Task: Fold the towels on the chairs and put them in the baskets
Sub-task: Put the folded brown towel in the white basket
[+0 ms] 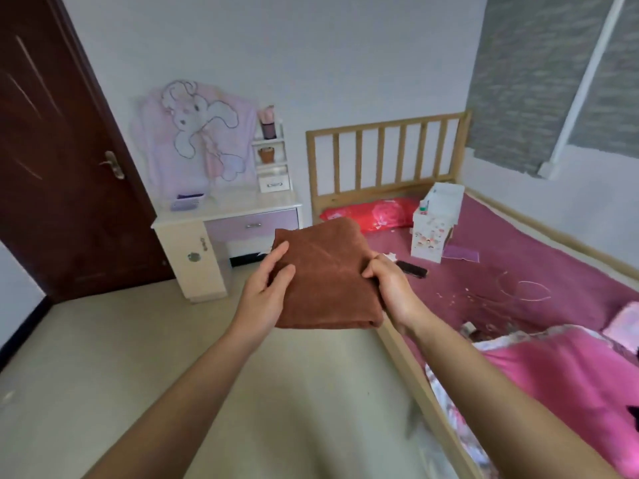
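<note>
A brown towel (323, 274), folded into a thick rectangle, is held up in the air in front of me over the floor. My left hand (268, 288) grips its left edge, thumb on top and fingers underneath. My right hand (389, 285) pinches its right edge with curled fingers. No chair and no basket is in view.
A wooden bed (387, 140) with a purple cover stands at the right, strewn with a red pillow (373, 212), a white box (435, 223) and a pink quilt (560, 385). A white and purple desk (224, 223) stands against the far wall, a dark door (62, 150) at the left. Pale floor (138, 357) lies below.
</note>
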Motion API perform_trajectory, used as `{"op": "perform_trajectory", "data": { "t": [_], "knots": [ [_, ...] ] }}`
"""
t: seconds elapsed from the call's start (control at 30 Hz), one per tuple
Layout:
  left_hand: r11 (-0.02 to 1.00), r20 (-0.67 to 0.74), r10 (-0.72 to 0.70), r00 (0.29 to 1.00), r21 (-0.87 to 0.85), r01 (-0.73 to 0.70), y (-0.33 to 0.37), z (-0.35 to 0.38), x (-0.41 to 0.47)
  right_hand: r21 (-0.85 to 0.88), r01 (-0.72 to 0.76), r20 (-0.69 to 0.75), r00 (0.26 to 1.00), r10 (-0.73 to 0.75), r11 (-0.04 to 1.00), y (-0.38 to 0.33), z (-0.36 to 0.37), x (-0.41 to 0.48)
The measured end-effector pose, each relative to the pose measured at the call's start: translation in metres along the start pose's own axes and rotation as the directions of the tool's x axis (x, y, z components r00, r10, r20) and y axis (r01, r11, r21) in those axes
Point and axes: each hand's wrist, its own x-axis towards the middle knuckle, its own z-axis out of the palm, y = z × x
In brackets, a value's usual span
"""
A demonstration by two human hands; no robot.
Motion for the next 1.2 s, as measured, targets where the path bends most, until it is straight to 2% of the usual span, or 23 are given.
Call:
{"op": "perform_trajectory", "data": {
  "t": [0.27, 0.37, 0.53, 0.67, 0.97, 1.13, 1.2],
  "knots": [
    [0.991, -0.138, -0.110, 0.984, -0.092, 0.098, -0.068, -0.012, 0.171, -0.016, -0.068, 0.164, 0.984, 0.069, 0.998, 0.017, 0.043, 0.207],
    [0.993, -0.192, -0.117, 0.974, -0.054, 0.109, -0.077, -0.038, 0.230, -0.011, -0.113, 0.239, 0.965, 0.112, 0.994, 0.008, 0.074, 0.278],
    [0.991, -0.309, -0.128, 0.942, -0.005, 0.133, -0.099, -0.097, 0.315, -0.073, -0.197, 0.363, 0.908, 0.210, 0.978, 0.013, 0.154, 0.392],
    [0.989, -0.401, -0.129, 0.907, 0.014, 0.146, -0.145, -0.161, 0.388, -0.150, -0.170, 0.435, 0.873, 0.219, 0.974, 0.036, 0.241, 0.475],
    [0.985, -0.432, -0.174, 0.885, -0.075, 0.157, -0.210, -0.296, 0.572, -0.188, -0.165, 0.406, 0.884, 0.229, 0.968, 0.053, 0.405, 0.643],
    [0.963, -0.398, -0.267, 0.877, -0.131, 0.234, -0.248, -0.347, 0.688, -0.207, -0.169, 0.353, 0.906, 0.235, 0.964, 0.057, 0.460, 0.747],
    [0.958, -0.375, -0.285, 0.882, -0.095, 0.269, -0.271, -0.357, 0.731, -0.226, -0.185, 0.343, 0.904, 0.256, 0.956, 0.068, 0.475, 0.793]
  ]
}}
